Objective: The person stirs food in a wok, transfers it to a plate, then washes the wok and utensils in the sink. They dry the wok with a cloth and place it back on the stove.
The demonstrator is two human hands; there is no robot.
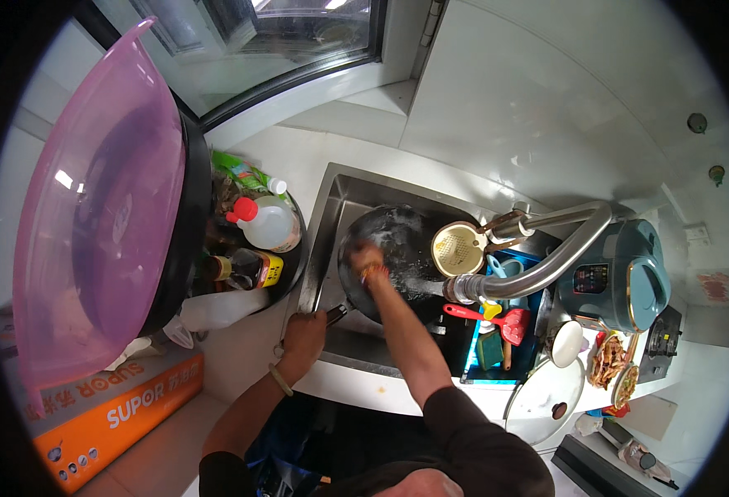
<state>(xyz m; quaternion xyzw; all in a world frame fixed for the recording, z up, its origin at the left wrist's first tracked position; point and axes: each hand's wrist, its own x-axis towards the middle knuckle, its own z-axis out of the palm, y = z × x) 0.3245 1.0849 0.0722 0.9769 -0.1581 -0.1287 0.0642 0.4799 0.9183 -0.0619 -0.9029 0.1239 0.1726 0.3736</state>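
Note:
A dark wok (395,233) with soapy water rests in the stainless steel sink (333,186). My left hand (306,341) is closed around the wok handle (336,315) at the sink's near left edge. Inside the wok is my right hand (369,264), blurred, its palm down towards the bowl; whatever lies under its fingers cannot be made out. Water runs from the curved metal faucet (526,282) into the wok, just right of that hand. A cream strainer basket (457,248) sits beside the wok near the faucet base.
Bottles, one a red-capped bottle (271,223), stand left of the sink beside a large pink basin (109,205). To the right, a blue tray (495,378) holds a red spatula (513,324) and a green sponge (490,350). Beyond are a glass lid (541,397) and a rice cooker (613,273).

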